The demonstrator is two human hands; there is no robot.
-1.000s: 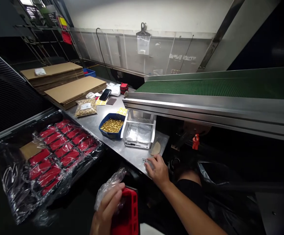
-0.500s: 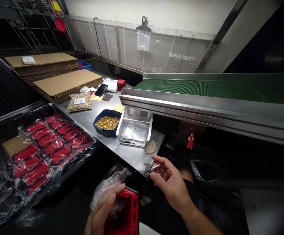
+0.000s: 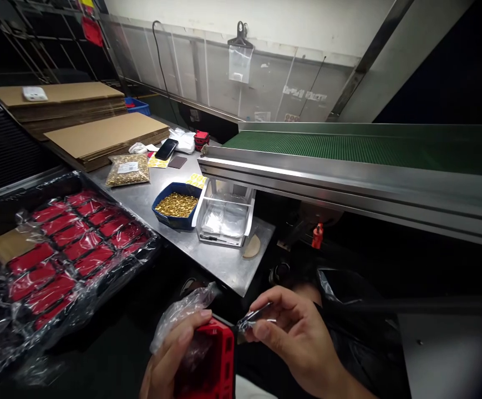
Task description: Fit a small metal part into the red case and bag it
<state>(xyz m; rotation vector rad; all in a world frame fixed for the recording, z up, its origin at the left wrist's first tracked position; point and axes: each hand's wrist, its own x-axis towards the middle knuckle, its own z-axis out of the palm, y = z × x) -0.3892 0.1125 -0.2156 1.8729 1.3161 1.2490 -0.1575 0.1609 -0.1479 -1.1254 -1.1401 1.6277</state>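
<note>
My left hand (image 3: 170,354) is closed on a red plastic box (image 3: 224,354), whose open side shows a dark hollow. A crumpled clear plastic bag (image 3: 182,310) sticks out over its left side, partly under my fingers. Between the thumb and fingers of my right hand (image 3: 299,338) is a small shiny metal tool that looks like nail clippers (image 3: 257,316). Its tip points left and lies close to the box's upper right corner; whether it touches, I cannot tell.
At left, a black crate holds several wrapped red boxes (image 3: 93,257). On the metal table (image 3: 224,271) are a blue bin of gold pieces (image 3: 176,205), a tray of clear bags (image 3: 224,216) and cardboard stacks (image 3: 107,136). A green conveyor (image 3: 328,152) runs to the right.
My right hand has moved down and slightly left, bringing the nail clippers near the red box. The left hand holds the box much as before. The view has shifted a little.
</note>
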